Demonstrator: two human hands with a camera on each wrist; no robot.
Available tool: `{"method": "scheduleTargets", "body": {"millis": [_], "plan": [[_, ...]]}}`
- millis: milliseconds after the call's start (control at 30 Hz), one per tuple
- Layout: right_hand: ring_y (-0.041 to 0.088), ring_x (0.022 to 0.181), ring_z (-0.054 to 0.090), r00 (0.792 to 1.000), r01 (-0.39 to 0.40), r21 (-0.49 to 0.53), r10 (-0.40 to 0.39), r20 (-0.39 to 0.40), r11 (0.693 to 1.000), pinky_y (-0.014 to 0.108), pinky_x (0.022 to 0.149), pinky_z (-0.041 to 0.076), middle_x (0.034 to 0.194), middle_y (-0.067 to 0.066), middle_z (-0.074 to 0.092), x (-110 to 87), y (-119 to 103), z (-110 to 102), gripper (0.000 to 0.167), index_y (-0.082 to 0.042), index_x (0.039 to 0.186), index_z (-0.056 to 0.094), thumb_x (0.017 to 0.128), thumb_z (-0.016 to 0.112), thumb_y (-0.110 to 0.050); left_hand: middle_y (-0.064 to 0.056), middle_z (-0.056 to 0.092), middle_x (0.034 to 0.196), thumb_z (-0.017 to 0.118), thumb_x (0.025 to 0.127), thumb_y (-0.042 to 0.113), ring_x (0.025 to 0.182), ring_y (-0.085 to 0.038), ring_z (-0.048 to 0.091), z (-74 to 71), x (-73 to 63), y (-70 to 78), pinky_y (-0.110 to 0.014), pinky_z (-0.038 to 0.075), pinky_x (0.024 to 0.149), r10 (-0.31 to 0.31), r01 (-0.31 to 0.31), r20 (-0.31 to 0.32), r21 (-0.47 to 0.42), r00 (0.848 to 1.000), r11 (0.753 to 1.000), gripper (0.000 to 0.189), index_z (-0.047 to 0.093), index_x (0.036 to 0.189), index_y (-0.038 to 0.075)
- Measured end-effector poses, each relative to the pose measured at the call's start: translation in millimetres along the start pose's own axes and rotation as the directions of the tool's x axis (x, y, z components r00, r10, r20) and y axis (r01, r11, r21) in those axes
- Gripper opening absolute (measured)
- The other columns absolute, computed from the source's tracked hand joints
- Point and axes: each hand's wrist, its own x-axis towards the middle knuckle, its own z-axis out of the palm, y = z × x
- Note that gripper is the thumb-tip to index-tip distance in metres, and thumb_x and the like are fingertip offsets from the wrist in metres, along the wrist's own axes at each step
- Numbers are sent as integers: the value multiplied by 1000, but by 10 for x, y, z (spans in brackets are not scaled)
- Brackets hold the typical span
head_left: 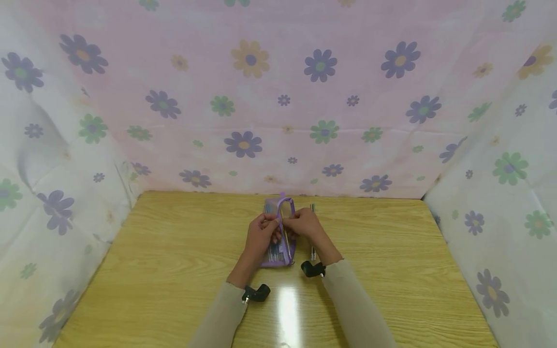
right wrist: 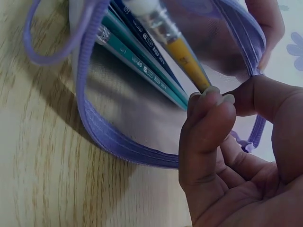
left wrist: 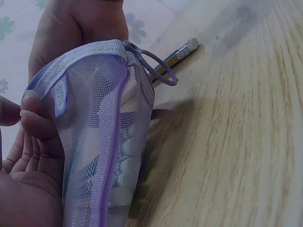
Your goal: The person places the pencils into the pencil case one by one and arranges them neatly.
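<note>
A purple mesh pencil case lies on the table with its zipped mouth spread wide. My left hand pinches the rim of the mouth between thumb and fingers; in the left wrist view its fingertips are at the edge. My right hand is at the opening, pinching a yellow pencil by thumb and fingertips in the right wrist view. The pencil's eraser end points into the case. Green pencils and a dark blue one lie inside, and their far ends are hidden.
To the right of the case, pencils lie on the wooden table, partly covered by the right hand. A purple loop hangs from the case's end. Flower-patterned cloth stands around the back and sides.
</note>
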Motion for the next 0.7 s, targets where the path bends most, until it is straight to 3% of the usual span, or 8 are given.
{"method": "scheduleTargets", "body": {"millis": [267,467,700], "plan": [[22,63,72,1000,1,61,0,-21,998,35,62,63,77,13,76,4,11,-8,17,4,87,78,94,69,-9,-4,67,75,63,104,5,60,-12,61,5,23,-17,-21,49,52,17,-17,4,-14,1000,1000,15,61,114,-6],[28,70,76,995,33,-4,-33,-93,999,41,70,65,82,15,78,-47,57,-94,16,3,95,77,92,71,-11,-4,67,75,63,104,5,59,-12,61,5,36,-31,-21,49,52,27,-27,-7,-10,1000,1000,13,62,112,-5],[28,70,74,985,35,-79,-48,-167,996,36,63,61,82,12,76,-104,162,-223,13,0,93,75,90,72,-13,-3,67,75,64,104,4,58,-12,60,12,35,-37,-21,49,51,34,-35,-28,-6,999,999,14,62,113,-7]]}}
